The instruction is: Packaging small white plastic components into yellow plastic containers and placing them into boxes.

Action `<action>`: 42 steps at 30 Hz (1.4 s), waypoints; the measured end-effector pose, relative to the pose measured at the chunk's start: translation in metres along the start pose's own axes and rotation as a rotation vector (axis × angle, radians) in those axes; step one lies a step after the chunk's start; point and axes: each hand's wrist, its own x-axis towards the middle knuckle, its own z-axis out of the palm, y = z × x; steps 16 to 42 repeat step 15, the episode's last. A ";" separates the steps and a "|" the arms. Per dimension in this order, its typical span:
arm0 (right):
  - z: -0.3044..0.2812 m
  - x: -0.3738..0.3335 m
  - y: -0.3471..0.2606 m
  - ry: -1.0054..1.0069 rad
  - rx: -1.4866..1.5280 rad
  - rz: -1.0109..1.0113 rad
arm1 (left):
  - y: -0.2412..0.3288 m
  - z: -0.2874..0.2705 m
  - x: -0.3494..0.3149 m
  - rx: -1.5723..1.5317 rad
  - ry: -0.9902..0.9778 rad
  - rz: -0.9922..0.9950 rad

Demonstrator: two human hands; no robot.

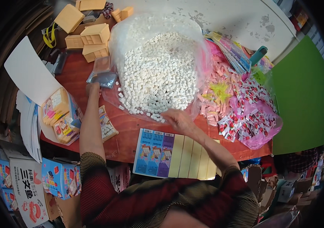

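Note:
My left hand (93,89) reaches to the left side of the red table, its fingers curled and partly hidden at the near edge of some clear plastic pouches (105,80). Whether it grips one is unclear. My right hand (178,121) is at the near edge of a heap of small white cubes (158,76) in a large clear plastic bag (117,41). Its fingers bend down toward the loose cubes; anything between them is too small to make out. Beside my left forearm lies a small tan tray (110,128) with white cubes and printed packets.
Tan box-like trays (95,34) are piled at the back left. Filled trays (58,114) stand by a white card (31,72). Pink strips (217,76) and small red-and-white sachets (251,114) are heaped at right, beside a green board (298,98). A printed card sheet (182,155) overhangs the front edge.

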 end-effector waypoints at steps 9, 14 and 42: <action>-0.023 0.102 0.069 0.185 0.093 0.091 | -0.004 0.001 -0.007 -0.087 0.056 0.100; 0.000 0.135 0.055 0.161 0.080 0.028 | -0.007 0.000 -0.023 -0.255 0.110 0.022; 0.004 0.142 0.046 0.119 0.073 0.049 | 0.002 -0.005 -0.034 -0.251 0.126 -0.014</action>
